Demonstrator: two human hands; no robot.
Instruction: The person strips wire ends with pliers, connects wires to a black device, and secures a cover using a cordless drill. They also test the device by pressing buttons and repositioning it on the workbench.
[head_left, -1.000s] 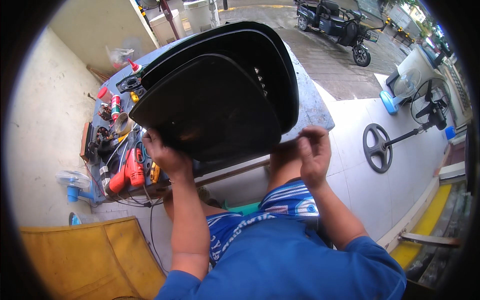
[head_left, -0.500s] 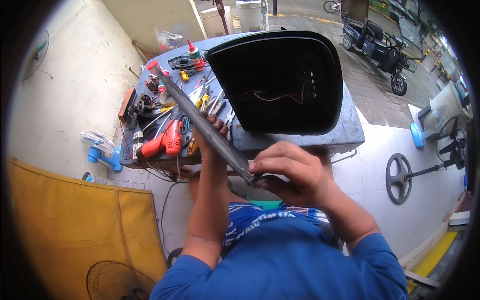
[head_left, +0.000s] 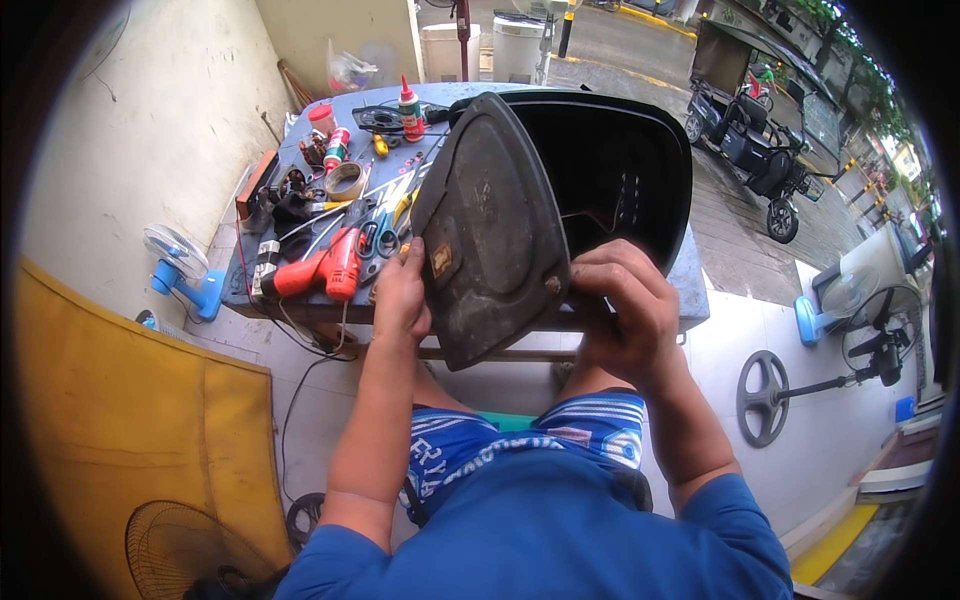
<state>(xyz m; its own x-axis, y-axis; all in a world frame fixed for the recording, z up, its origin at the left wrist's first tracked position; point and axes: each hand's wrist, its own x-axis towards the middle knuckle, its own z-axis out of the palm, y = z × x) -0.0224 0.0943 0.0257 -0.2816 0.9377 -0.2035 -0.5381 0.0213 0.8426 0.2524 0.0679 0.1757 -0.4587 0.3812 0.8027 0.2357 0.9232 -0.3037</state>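
A dark, dusty plastic panel [head_left: 490, 220] with rounded corners and a small metal plate near its left edge is held up between my hands, its broad face toward me. My left hand [head_left: 402, 295] grips the panel's lower left edge. At its right edge, my right hand [head_left: 630, 300] pinches the rim with bent fingers. Behind the panel, a big black housing [head_left: 665, 165] stands on the table with its open side toward me. A thin wire and a row of small light spots show inside; the panel hides the housing's left part.
The blue-grey table [head_left: 692, 275] carries a red-orange power tool [head_left: 325, 268], a tape roll [head_left: 345, 182], a glue bottle [head_left: 410, 112], scissors [head_left: 378, 240] and several hand tools on the left. A blue-white fan [head_left: 185, 270] stands at left, a wheel-like base [head_left: 765, 397] at right.
The panel has turned from nearly edge-on to face me and moved right, now covering part of the housing. Both hands still hold it, and the view has shifted slightly.
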